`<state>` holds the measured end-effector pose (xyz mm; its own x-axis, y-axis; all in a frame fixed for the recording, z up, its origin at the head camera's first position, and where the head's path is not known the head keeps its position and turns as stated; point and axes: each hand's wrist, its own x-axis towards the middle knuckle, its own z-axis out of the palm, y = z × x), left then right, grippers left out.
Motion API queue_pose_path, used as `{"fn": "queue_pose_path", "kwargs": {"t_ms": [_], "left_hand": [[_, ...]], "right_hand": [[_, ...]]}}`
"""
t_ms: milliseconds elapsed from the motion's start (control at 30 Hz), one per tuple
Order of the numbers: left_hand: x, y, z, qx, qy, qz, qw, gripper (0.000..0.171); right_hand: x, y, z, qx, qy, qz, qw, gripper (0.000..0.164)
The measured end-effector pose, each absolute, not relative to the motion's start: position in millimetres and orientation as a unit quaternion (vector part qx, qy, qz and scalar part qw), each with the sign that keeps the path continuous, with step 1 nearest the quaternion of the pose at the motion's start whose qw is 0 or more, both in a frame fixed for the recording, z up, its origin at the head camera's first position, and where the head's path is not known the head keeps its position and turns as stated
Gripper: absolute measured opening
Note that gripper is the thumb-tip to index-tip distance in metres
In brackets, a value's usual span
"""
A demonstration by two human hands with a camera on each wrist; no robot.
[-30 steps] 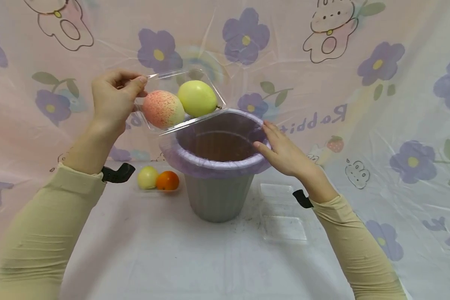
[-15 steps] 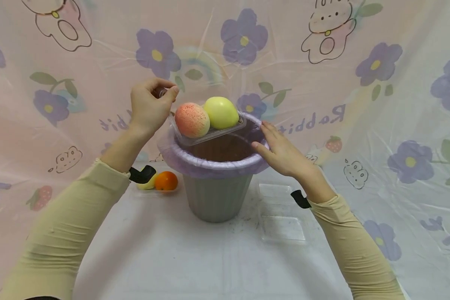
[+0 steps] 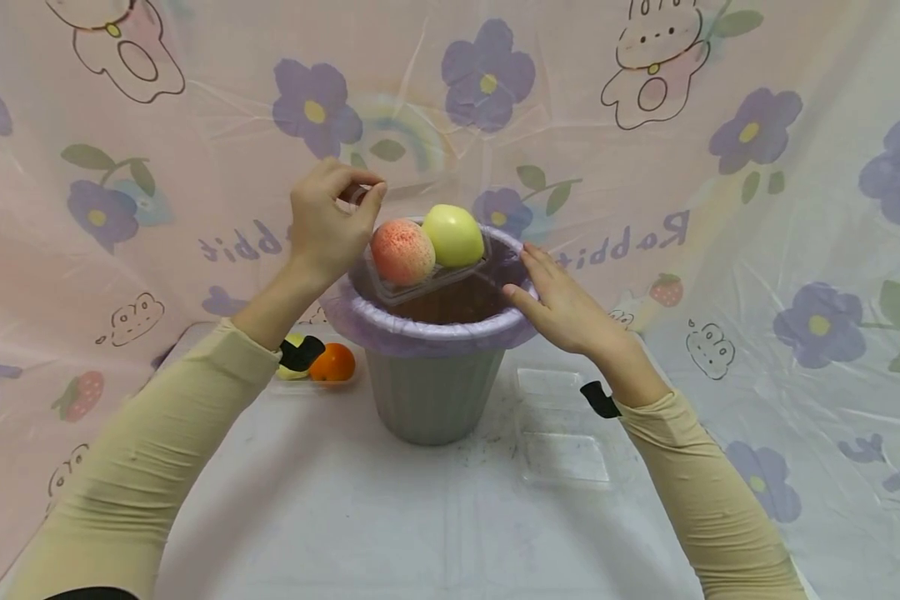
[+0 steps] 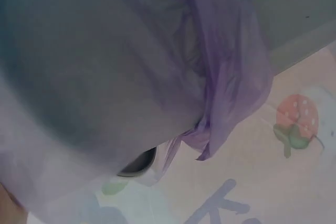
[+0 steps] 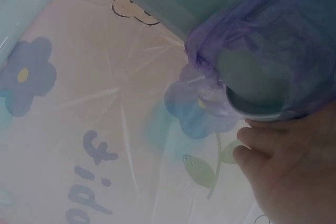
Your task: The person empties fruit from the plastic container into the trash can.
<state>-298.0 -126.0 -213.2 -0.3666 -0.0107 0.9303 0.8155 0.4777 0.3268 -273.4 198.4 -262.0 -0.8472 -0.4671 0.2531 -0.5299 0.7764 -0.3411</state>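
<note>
My left hand (image 3: 333,221) pinches the edge of a clear plastic tray (image 3: 412,293). Side by side on that tray are a pink-speckled peach (image 3: 402,252) and a smooth yellow-green fruit (image 3: 453,237). The tray tilts low over the mouth of a grey bin (image 3: 435,396), overlapping its left and back rim in the head view. A thin purple bag (image 3: 435,332) lines the bin and is folded out over its rim; its gathered edge fills much of the left wrist view. On the bin's right rim rests my right hand (image 3: 562,304), fingers extended.
Left of the bin, another clear tray holds an orange (image 3: 333,362) and a pale yellow fruit (image 3: 292,367), partly hidden by my left wrist strap. A clear plastic container (image 3: 565,454) lies on the white-covered table right of the bin. A patterned sheet (image 3: 217,75) hangs behind.
My left hand has moved right and slightly down, bringing the tray with both fruits from the bin's upper left to over its opening. The right hand has stayed on the rim.
</note>
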Motion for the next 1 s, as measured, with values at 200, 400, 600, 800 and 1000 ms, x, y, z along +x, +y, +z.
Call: {"fn": "queue_pose_path", "kwargs": {"t_ms": [200, 400, 600, 800, 1000], "left_hand": [[-297, -124, -217, -0.326, -0.703, -0.360, 0.519, 0.008], [-297, -121, -220, -0.356, -0.693, -0.291, 0.555, 0.005], [-297, -118, -225, -0.380, -0.678, -0.238, 0.583, 0.003], [-296, -118, -223, -0.372, -0.667, -0.233, 0.602, 0.003], [-298, -121, -221, -0.370, -0.659, -0.249, 0.606, 0.004]], "right_hand": [[-272, 198, -261, 0.266, -0.940, 0.201, 0.071, 0.087], [-271, 198, -261, 0.266, -0.941, 0.200, 0.069, 0.087], [-272, 198, -261, 0.268, -0.939, 0.202, 0.070, 0.087], [-273, 198, -262, 0.269, -0.938, 0.206, 0.074, 0.088], [-273, 197, -262, 0.263, -0.938, 0.210, 0.080, 0.083]]}}
